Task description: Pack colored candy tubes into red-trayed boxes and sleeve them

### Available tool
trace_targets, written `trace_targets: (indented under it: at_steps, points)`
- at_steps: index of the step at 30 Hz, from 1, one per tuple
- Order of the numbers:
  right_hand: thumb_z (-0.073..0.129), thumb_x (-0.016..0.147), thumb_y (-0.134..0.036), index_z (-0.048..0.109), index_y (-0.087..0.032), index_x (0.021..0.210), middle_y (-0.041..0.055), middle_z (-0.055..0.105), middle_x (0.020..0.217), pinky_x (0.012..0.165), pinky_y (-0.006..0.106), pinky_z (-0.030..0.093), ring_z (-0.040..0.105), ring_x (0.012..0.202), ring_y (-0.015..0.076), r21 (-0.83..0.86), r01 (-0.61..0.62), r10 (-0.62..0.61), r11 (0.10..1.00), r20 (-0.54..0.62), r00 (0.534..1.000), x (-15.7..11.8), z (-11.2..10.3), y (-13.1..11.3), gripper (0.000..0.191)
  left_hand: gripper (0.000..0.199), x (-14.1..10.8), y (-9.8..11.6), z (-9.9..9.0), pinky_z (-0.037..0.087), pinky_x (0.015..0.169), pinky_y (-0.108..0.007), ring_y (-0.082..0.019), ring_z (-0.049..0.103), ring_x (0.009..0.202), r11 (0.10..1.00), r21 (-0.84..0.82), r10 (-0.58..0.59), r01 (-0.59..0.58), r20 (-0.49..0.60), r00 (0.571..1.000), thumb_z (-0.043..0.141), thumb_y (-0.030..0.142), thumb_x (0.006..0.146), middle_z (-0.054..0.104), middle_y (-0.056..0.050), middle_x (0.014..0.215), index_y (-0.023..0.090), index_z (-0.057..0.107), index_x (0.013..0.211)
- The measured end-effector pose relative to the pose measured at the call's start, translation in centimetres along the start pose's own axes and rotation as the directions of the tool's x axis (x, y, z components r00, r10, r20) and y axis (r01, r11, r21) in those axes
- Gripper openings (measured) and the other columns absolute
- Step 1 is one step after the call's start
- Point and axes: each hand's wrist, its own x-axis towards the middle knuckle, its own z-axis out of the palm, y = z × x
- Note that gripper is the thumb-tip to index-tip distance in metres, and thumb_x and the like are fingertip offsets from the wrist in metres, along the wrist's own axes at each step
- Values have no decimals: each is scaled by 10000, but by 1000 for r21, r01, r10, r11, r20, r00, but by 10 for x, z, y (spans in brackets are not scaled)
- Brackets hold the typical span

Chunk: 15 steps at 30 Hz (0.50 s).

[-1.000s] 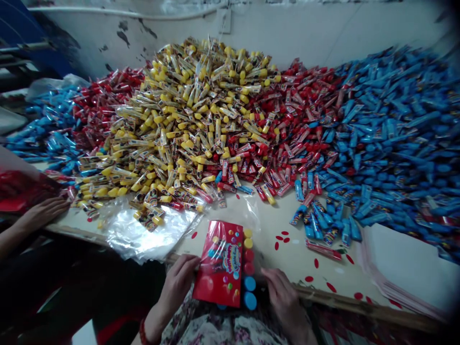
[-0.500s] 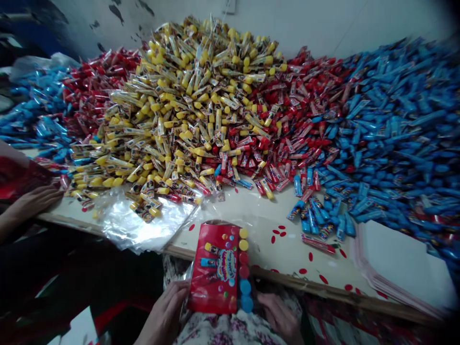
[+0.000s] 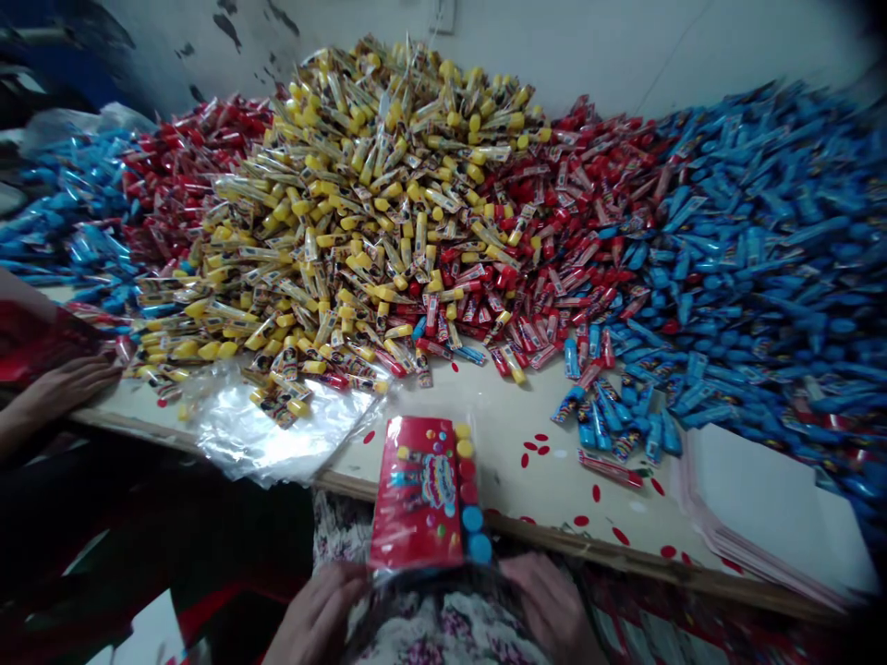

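Both my hands sit at the bottom of the view, holding the lower edge of a clear plastic bag (image 3: 430, 577). My left hand (image 3: 319, 614) grips one side and my right hand (image 3: 547, 605) the other. Inside the bag is a red printed candy card (image 3: 416, 494), with a column of yellow, red and blue tube caps (image 3: 469, 489) along its right side. The bag's mouth is hidden by my fingers. Beyond the table's edge, a co-worker's hand (image 3: 66, 388) rests on red packaging (image 3: 34, 342).
Huge heaps of yellow (image 3: 346, 212), red (image 3: 582, 212) and blue (image 3: 748, 259) candy tubes cover the wooden-edged table (image 3: 527, 462). Loose clear bags (image 3: 277, 429) lie left of my hands. A stack of white sheets (image 3: 769, 499) lies right, with small red dots scattered nearby.
The red card now sits inside the clear bag, and the bag has risen up the view. My hands have moved from the card's sides down to the bag's lower edge.
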Motion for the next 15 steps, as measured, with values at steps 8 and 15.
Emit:
trace_targets:
  at_steps: [8, 15]
  points:
    - [480, 893, -228, 656, -229, 838, -1, 668, 681, 579, 218, 508, 633, 606, 129, -25, -149, 145, 988, -120, 982, 105, -50, -20, 184, 211, 134, 31, -61, 478, 603, -188, -132, 629, 654, 949, 261, 216, -178, -127, 968, 427, 164, 881, 652, -20, 739, 216, 630, 908]
    - [519, 876, -351, 660, -219, 833, -4, 631, 639, 566, 238, 452, 589, 582, 140, -110, -102, 83, 989, -167, 982, 172, -109, -45, 198, 280, 194, 79, -113, 448, 592, -231, -155, 600, 622, 924, 331, 247, -193, -128, 960, 396, 270, 862, 662, -33, 745, 213, 669, 831]
